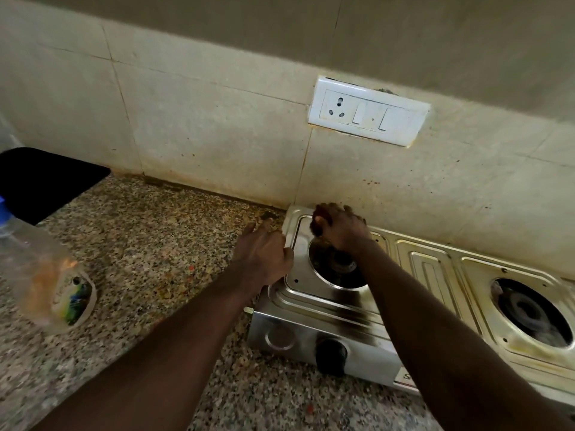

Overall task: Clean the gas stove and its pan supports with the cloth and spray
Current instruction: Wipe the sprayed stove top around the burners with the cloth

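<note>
Both my forearms reach forward from the bottom of the view and converge on the near-left end of the gas stove (426, 262). My left hand (264, 255) lies knuckles-up at the stove's left rim, thumb stretched out over the speckled granite counter (149, 244). Its fingers are bent against the steel edge, and I cannot tell whether they clasp it. My right hand (340, 230) is bent down at the wrist over the back of the left burner (334, 265). Its fingers are bunched tightly round a dark reddish wad that I take for the cloth (318, 223), held close to the back rim.

The stove sits against the tiled wall with its long axis running along it, slanting from upper left to lower right in my view. Its black knob (331, 356) faces me. The right burner (529, 309) lies open, with no support over it.

The spray bottle (43, 275) is well apart on the counter at the far left, clear with a blue top. Its axis slants from the top at upper left to the base at lower right.

The bottle's green-and-blue label is too blurred to read. On the stove's front, a red-and-white label (407, 377) shows only an "S".
</note>
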